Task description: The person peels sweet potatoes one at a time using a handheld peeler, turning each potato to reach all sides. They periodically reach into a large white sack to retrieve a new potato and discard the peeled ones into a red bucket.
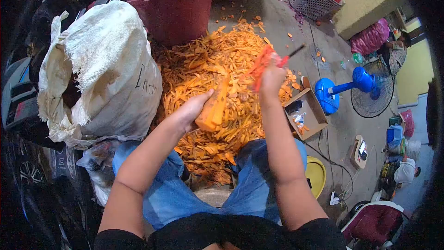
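My left hand is wrapped around a thick orange carrot, with flat peeled faces and darker patches of skin. The carrot is tilted, its far end pointing away from me. Up and to the right, my right hand grips a red peeler, smeared by motion, with a dark rod sticking out past the fist. The peeler is apart from the carrot. Beneath both hands lies a big heap of orange peelings, reaching down between my knees. The peeler's blade cannot be made out.
A white woven sack stands at left and a red tub behind the heap. At right are a cardboard box, a blue fan, a yellow lid and cables. A person is at far right. Orange slices litter the floor.
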